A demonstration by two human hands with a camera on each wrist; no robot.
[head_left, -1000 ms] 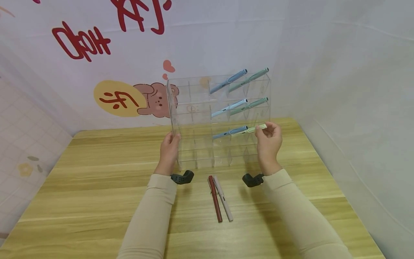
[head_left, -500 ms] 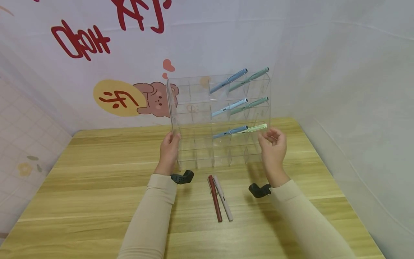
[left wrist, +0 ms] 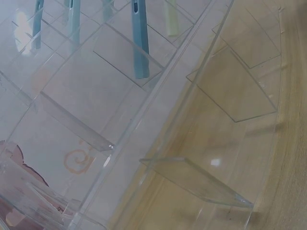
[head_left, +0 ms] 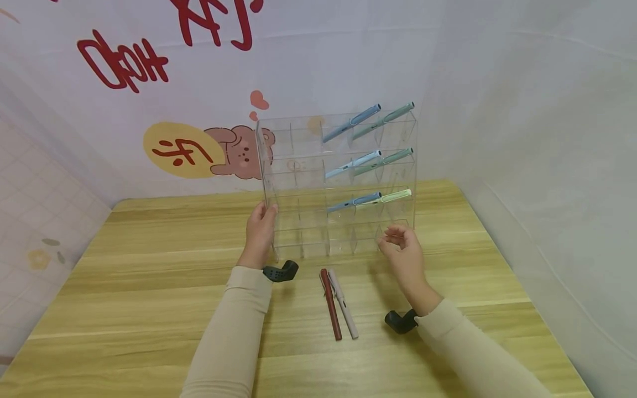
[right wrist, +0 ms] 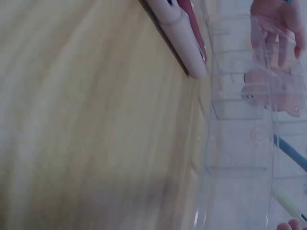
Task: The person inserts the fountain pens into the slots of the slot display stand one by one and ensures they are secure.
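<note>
A clear acrylic pen rack (head_left: 261, 155) stands upright on the table, and my left hand (head_left: 260, 232) grips its left side wall. Capped pens lean in its upper three tiers: blue (head_left: 351, 122) and green (head_left: 384, 120) on top, light blue (head_left: 354, 163) and green (head_left: 385, 161) below, then blue (head_left: 354, 202) and pale green (head_left: 395, 196). My right hand (head_left: 404, 257) hovers before the rack's lower right corner, fingers loosely curled around nothing. On the table in front lie a dark red pen (head_left: 331, 309) and a pale grey-pink pen (head_left: 344, 307), side by side.
The wooden table (head_left: 149, 287) runs back to a white cloth backdrop (head_left: 348, 55) with red lettering and a cartoon bear (head_left: 242, 155). Another white cloth (head_left: 537, 182) hangs along the right side. Black wrist cameras (head_left: 281, 272) project inward from both sleeves.
My right hand has let go of the pale green pen, which stays in the rack's third tier, and has come down toward me. The left hand keeps its grip on the rack.
</note>
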